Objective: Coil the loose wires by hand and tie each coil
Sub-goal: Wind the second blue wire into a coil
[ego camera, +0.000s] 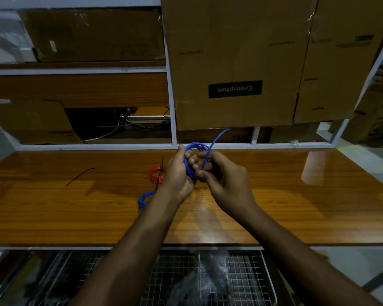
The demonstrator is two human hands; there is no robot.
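A large corrugated cardboard box (234, 62) bore a black "Crompton" label and faint "CEILING FAN" print, both upside down. Below it lay a glossy wood-grain tabletop (296, 195). Above the table's middle, the left hand (179, 173) was closed around a round blue wire coil (191, 160), while the right hand (221, 173) pinched its loose end. A tied red wire coil (156, 174), another blue coil (145, 198) and a thin black tie (81, 176) rested on the table.

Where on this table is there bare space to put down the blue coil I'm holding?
The table is bare right of your right hand, out to its right edge. There is also room between the loose black tie and the red coil. It is crowded beside your left hand, where the red coil and the small blue coil lie.
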